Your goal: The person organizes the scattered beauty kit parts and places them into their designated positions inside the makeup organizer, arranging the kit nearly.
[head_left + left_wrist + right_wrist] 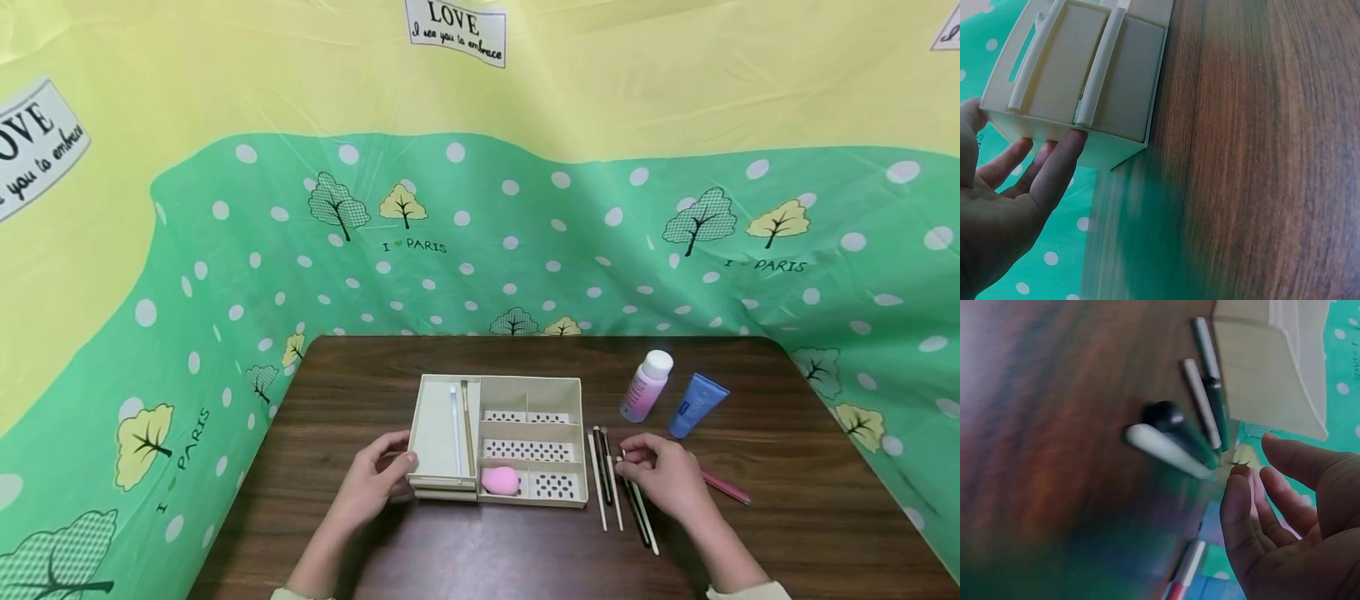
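Note:
A cream desk organizer [531, 429] stands on the table, drawers at its front left. My left hand [378, 475] touches its left side with fingers and thumb; the left wrist view shows fingertips [1072, 140] against the side wall. On its flat left top lie a white stick [455, 433] and a brown-handled brush [467, 425]. A pink makeup sponge [501, 480] sits in a front compartment. Several slim makeup brushes [598, 479] lie right of the organizer. My right hand [663, 471] is at their far ends, thumb and fingers apart in the right wrist view [1285, 512], gripping nothing visible.
A pink bottle with a white cap [647, 387] and a blue tube [696, 407] stand behind my right hand. A pink pen-like stick [726, 487] lies to its right. Patterned green and yellow cloth [450, 283] hangs around the brown table [360, 358].

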Tool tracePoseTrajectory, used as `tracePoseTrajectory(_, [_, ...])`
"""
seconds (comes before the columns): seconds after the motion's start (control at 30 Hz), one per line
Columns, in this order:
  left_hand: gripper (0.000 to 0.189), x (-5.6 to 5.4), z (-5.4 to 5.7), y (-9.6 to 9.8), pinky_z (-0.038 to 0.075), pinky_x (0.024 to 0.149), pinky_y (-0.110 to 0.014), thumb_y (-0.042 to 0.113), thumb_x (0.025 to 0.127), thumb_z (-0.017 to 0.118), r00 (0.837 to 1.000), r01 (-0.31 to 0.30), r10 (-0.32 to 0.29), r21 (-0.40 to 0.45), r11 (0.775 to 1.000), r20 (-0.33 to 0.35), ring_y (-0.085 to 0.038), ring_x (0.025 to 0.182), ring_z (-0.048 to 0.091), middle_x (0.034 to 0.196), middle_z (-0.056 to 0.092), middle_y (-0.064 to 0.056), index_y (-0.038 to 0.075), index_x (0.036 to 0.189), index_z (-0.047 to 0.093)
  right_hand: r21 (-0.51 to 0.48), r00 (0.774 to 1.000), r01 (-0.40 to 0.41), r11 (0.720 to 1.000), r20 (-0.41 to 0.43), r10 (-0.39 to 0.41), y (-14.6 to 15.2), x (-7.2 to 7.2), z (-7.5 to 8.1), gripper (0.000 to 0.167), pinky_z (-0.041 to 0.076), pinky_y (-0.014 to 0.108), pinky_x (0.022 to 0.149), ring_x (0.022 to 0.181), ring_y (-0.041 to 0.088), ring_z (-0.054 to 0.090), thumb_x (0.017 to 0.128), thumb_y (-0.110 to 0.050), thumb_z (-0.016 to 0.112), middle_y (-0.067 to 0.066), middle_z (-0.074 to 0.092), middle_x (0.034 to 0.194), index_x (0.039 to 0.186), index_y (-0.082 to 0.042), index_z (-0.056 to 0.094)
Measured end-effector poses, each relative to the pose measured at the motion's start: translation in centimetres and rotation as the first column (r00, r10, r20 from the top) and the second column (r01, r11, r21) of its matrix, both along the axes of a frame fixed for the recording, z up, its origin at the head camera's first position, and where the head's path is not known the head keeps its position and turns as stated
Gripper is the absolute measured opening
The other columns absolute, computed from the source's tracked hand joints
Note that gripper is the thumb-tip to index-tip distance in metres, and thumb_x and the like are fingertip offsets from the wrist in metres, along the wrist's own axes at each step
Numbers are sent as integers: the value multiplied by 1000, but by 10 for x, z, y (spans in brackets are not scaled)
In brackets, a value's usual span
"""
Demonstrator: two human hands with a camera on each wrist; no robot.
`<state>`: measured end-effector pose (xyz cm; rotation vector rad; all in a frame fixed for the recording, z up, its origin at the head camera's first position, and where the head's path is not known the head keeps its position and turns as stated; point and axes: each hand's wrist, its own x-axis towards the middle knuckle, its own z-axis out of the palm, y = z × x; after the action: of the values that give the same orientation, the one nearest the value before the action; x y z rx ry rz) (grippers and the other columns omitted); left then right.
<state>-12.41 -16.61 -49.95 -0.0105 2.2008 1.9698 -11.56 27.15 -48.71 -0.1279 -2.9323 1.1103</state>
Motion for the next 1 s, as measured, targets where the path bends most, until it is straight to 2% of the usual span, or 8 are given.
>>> tracePoseTrajectory(0.43, [41,2,2,3,65,76,-41,15,100,67,1000,-1,1,7,1000,-14,-21,99,67,123,57,-23,0,137,60,72,999,-1,997,35,-1,13,8,-16,22,49,30,63,73,11,62,81,-12,81,0,72,86,101,-7,75])
tracePoseTrajectory(0.67, [39,2,1,1,65,75,-39,14,100,67,1000,-8,8,10,1000,-8,-24,100,68,123,57,-23,1,136,61,46,997,25,999,69,-29,15,7,-19,23,50,29,51,58,12,61,83,-11,80,4,72,86,104,-5,74])
tracePoseTrajectory(0.9, [39,1,1,1,65,76,-39,15,99,68,1000,-6,6,14,1000,2,-27,102,68,124,58,-23,1,136,61,130,1000,6,991,24,-10,17,4,-23,23,48,33,63,70,12,60,79,-13,82,-2,71,81,99,-8,74])
tracePoseTrajectory(1.0, [39,1,1,1,65,75,-40,15,99,69,1000,-6,6,17,1000,5,-27,100,67,123,58,-23,2,135,61,133,1000,10,991,8,-11,17,3,-23,22,48,33,61,69,12,59,79,-12,80,-2,70,80,99,-7,74])
